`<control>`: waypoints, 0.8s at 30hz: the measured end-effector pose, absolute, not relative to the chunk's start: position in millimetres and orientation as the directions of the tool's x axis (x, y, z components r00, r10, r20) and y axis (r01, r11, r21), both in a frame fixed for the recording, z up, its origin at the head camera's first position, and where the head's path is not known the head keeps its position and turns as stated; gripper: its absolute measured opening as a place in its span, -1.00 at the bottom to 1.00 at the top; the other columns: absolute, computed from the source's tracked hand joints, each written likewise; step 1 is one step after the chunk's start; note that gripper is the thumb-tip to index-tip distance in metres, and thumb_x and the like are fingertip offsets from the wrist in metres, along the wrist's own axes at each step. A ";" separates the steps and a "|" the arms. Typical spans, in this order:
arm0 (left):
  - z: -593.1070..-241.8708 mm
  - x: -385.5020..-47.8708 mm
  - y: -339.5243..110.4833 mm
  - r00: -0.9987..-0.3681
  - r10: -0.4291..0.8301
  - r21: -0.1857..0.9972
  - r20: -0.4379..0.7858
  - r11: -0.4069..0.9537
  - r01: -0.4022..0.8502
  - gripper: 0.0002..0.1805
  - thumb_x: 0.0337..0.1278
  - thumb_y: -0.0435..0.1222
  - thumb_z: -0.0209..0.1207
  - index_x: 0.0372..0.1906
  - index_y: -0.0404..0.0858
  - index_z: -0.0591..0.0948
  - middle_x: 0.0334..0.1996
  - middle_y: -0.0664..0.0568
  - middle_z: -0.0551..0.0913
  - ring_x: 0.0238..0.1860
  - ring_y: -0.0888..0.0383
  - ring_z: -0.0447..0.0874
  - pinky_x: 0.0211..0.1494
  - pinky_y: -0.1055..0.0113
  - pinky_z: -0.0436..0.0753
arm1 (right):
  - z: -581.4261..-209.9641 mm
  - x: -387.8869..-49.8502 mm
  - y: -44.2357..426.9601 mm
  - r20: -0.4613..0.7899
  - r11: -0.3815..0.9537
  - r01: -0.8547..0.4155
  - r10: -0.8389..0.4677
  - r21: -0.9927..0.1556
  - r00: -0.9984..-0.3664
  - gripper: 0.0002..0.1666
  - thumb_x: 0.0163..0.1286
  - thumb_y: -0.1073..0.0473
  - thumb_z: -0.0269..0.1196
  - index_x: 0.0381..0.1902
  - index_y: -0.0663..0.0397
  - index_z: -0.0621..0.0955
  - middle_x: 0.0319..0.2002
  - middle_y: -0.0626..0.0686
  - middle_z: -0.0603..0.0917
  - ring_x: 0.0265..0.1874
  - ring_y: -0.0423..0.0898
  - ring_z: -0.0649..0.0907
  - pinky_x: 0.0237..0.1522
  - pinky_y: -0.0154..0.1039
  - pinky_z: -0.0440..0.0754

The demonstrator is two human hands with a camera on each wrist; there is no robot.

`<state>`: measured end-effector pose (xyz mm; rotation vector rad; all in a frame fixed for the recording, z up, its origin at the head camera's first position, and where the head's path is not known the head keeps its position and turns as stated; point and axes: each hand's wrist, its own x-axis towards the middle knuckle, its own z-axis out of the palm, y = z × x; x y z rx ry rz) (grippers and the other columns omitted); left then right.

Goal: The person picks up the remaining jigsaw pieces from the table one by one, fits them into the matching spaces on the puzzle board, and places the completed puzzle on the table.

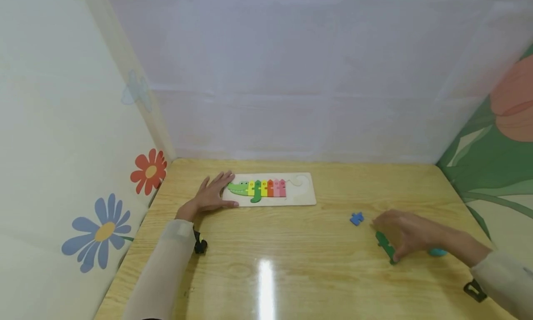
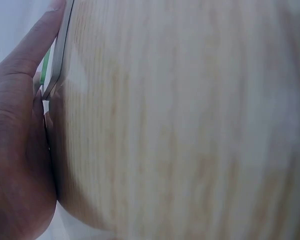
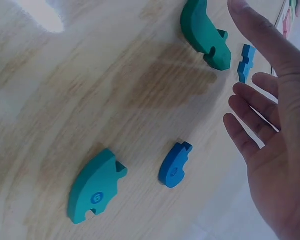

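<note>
Where your right hand [image 1: 410, 232] hangs over the right side of the counter [image 1: 325, 278], a dark green puzzle piece [image 1: 385, 247] lies beside your thumb, slanting towards you. Your thumb and fingers there stand apart, clamped on nothing; whether the thumb tip touches the piece, you cannot tell. Just beyond your fingertips lies a blue piece [image 1: 356, 218] with knobbed edges. Your right wrist view also shows a curved teal piece [image 3: 96, 187] and, near it, a small rounded blue piece [image 3: 174, 165], both flat on the wood-grained surface. Farther left, near the back edge, is a pale puzzle board [image 1: 303, 197], where a light green crocodile head [image 1: 238, 189] leads a row of yellow, green, orange and pink pieces [image 1: 270, 188]; a curled outline [image 1: 297, 181] marks its right end. Your left hand [image 1: 211, 193] rests at the board's left end, fingers spread and thumb apart from them along the near edge. Pale sleeves [image 1: 160, 269] cover both your forearms. Behind the counter hangs a creased whitish backdrop [image 1: 250, 79], and the left wall carries a red flower [image 1: 151, 172] and a blue flower [image 1: 103, 232].
</note>
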<state>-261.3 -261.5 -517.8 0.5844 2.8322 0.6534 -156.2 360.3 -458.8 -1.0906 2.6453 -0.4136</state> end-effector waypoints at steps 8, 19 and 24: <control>-516.8 -261.0 -260.4 -0.906 0.416 0.458 -0.081 0.822 0.337 0.25 0.16 0.26 0.40 0.72 -0.24 0.05 0.73 -0.17 -0.06 0.72 -0.24 -0.22 0.62 -0.37 -0.33 | -465.9 -152.3 363.9 -0.118 0.645 -0.683 -0.751 -0.341 -0.650 0.25 -0.13 -0.45 0.63 0.38 0.20 0.58 0.27 0.26 0.61 0.19 0.36 0.62 0.09 0.36 0.64; -515.1 -260.1 -261.2 -0.907 0.415 0.464 -0.077 0.820 0.336 0.24 0.15 0.24 0.42 0.72 -0.26 0.06 0.73 -0.18 -0.05 0.72 -0.25 -0.21 0.62 -0.38 -0.33 | -474.0 -146.0 368.2 -0.130 0.640 -0.651 -0.747 -0.408 -0.652 0.27 -0.03 -0.49 0.56 0.43 0.25 0.52 0.34 0.21 0.50 0.23 0.26 0.57 0.09 0.05 0.71; -515.0 -259.7 -261.0 -0.904 0.421 0.465 -0.080 0.817 0.339 0.23 0.17 0.22 0.42 0.72 -0.25 0.06 0.73 -0.18 -0.06 0.72 -0.25 -0.22 0.62 -0.38 -0.33 | -477.1 -143.6 368.9 -0.129 0.644 -0.651 -0.744 -0.403 -0.656 0.23 0.00 -0.46 0.57 0.42 0.23 0.53 0.34 0.18 0.50 0.22 0.21 0.57 0.08 -0.02 0.71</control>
